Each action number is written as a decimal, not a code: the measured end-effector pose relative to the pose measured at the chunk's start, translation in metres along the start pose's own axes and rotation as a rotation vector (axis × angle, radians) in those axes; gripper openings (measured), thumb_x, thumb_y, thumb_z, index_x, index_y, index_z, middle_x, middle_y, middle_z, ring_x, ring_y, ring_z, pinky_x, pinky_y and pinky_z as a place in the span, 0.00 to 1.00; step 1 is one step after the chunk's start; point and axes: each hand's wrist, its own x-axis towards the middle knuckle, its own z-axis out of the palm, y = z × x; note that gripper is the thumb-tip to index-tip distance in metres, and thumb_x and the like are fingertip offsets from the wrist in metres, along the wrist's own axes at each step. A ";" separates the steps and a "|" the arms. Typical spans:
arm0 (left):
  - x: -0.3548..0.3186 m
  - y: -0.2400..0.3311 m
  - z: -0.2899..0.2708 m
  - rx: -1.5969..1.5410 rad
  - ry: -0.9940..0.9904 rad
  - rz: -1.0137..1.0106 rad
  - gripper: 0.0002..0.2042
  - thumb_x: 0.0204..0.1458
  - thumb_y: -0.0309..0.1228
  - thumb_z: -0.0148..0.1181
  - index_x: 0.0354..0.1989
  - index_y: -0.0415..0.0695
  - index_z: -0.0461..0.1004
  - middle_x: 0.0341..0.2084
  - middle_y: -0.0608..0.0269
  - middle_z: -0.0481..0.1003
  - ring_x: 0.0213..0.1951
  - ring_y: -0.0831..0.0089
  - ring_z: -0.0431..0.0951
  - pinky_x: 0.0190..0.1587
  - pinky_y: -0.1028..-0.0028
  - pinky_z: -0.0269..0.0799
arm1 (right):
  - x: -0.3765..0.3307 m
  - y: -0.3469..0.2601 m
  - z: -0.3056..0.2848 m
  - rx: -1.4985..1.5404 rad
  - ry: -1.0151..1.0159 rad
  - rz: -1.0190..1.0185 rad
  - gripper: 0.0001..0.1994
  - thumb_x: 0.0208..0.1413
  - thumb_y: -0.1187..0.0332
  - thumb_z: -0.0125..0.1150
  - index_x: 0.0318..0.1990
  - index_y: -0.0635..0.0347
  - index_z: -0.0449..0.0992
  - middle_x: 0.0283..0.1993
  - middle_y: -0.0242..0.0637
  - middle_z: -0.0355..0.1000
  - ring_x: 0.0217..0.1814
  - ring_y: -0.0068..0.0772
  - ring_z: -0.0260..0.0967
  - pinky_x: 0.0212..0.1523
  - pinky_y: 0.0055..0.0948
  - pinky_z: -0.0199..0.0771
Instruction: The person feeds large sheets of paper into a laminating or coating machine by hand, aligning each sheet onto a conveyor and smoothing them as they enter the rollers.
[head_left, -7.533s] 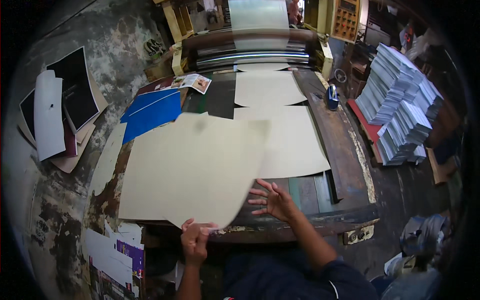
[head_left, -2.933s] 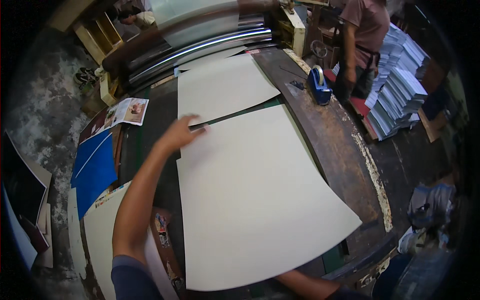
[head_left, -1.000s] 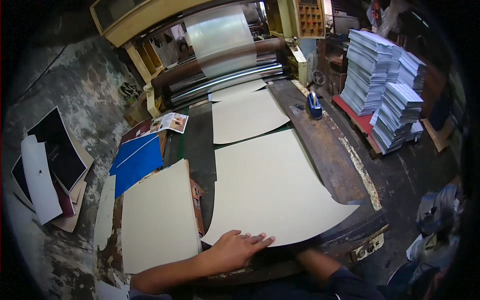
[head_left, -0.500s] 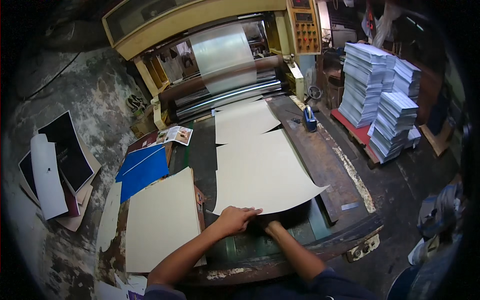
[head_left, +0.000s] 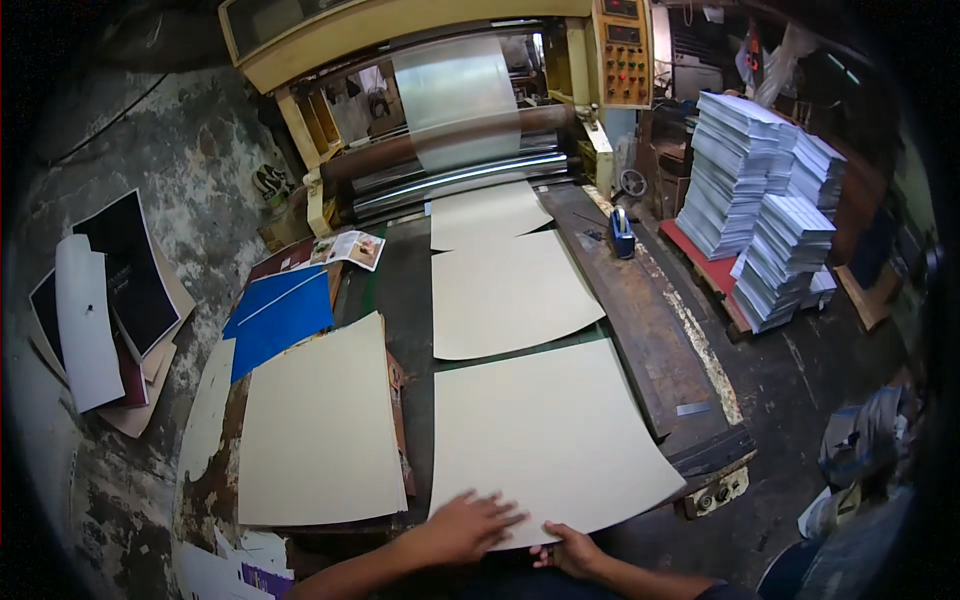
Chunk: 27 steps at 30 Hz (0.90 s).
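Note:
A large cream sheet of paper or thin board (head_left: pixel 550 430) lies at the near end of the machine's feed bed, its front edge reaching my body. My left hand (head_left: pixel 472 525) rests over its near edge with fingers apart, slightly blurred. Close by on the right, my right hand (head_left: pixel 570 550) pinches the same edge, thumb on top and fingers curled beneath. Farther up the bed is a second cream sheet (head_left: pixel 515 300), separated by a narrow gap. Beyond that, a third cream sheet (head_left: pixel 485 215) reaches the shiny rollers (head_left: pixel 460 180).
To the left stands a stack of cream sheets (head_left: pixel 315 430), with a blue sheet (head_left: pixel 285 315) behind it. A blue tape dispenser (head_left: pixel 622 235) and a small metal strip (head_left: pixel 692 409) sit on the right rail. Tall paper stacks (head_left: pixel 730 180) occupy a red pallet (head_left: pixel 705 270) at right.
The sheets on the bed have advanced toward the rollers. Another sheet now lies at the near end. My right hand, formerly low behind the front edge, now grips this sheet's near edge.

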 end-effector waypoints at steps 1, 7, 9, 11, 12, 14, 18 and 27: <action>-0.004 -0.009 -0.011 0.034 0.112 -0.007 0.27 0.55 0.41 0.55 0.64 0.54 0.61 0.60 0.56 0.65 0.62 0.55 0.64 0.61 0.49 0.58 | -0.006 0.006 -0.004 0.003 0.000 0.002 0.19 0.65 0.57 0.46 0.56 0.60 0.60 0.37 0.48 0.71 0.33 0.34 0.69 0.43 0.46 0.75; -0.063 -0.089 -0.052 0.012 0.501 -0.757 0.30 0.58 0.41 0.51 0.67 0.43 0.53 0.67 0.47 0.51 0.69 0.45 0.46 0.68 0.48 0.39 | -0.008 -0.006 0.002 -0.080 0.062 -0.023 0.23 0.66 0.54 0.39 0.56 0.67 0.59 0.40 0.52 0.72 0.33 0.35 0.69 0.42 0.45 0.75; -0.086 -0.099 -0.025 -0.045 0.515 -0.905 0.31 0.62 0.47 0.42 0.69 0.44 0.50 0.70 0.49 0.45 0.71 0.48 0.37 0.68 0.47 0.33 | 0.007 -0.016 -0.002 -0.055 0.066 -0.053 0.24 0.66 0.53 0.39 0.55 0.67 0.61 0.39 0.51 0.72 0.32 0.34 0.69 0.42 0.44 0.75; -0.091 -0.085 0.000 -0.032 0.438 -0.926 0.31 0.62 0.49 0.40 0.69 0.44 0.50 0.70 0.49 0.44 0.71 0.48 0.37 0.68 0.47 0.31 | 0.022 -0.035 0.000 -0.023 0.058 -0.064 0.24 0.65 0.52 0.38 0.53 0.67 0.63 0.38 0.50 0.73 0.32 0.33 0.69 0.43 0.43 0.75; -0.093 -0.078 0.007 -0.007 0.371 -0.939 0.32 0.62 0.52 0.37 0.69 0.44 0.49 0.70 0.49 0.43 0.71 0.48 0.36 0.68 0.46 0.30 | 0.031 -0.042 -0.001 -0.049 0.045 -0.097 0.25 0.65 0.51 0.37 0.52 0.68 0.63 0.38 0.50 0.73 0.31 0.32 0.69 0.42 0.42 0.75; -0.097 -0.064 0.012 -0.035 0.348 -0.897 0.34 0.62 0.54 0.35 0.69 0.44 0.48 0.70 0.49 0.42 0.71 0.48 0.36 0.68 0.46 0.29 | 0.038 -0.060 0.010 -0.054 0.075 -0.138 0.26 0.65 0.50 0.38 0.51 0.68 0.63 0.36 0.48 0.72 0.29 0.31 0.68 0.42 0.42 0.75; -0.107 -0.045 0.012 -0.061 0.387 -0.780 0.36 0.58 0.59 0.40 0.68 0.47 0.53 0.70 0.53 0.46 0.71 0.52 0.40 0.68 0.48 0.31 | 0.061 -0.085 0.014 0.008 0.083 -0.211 0.26 0.63 0.47 0.42 0.52 0.64 0.60 0.33 0.43 0.68 0.26 0.29 0.65 0.39 0.39 0.76; -0.119 -0.063 0.047 -0.807 1.330 -1.067 0.20 0.64 0.40 0.45 0.32 0.34 0.74 0.26 0.55 0.75 0.31 0.68 0.73 0.40 0.68 0.69 | 0.141 -0.118 0.008 0.040 0.056 -0.384 0.29 0.63 0.43 0.40 0.55 0.62 0.60 0.37 0.42 0.70 0.32 0.30 0.67 0.42 0.41 0.74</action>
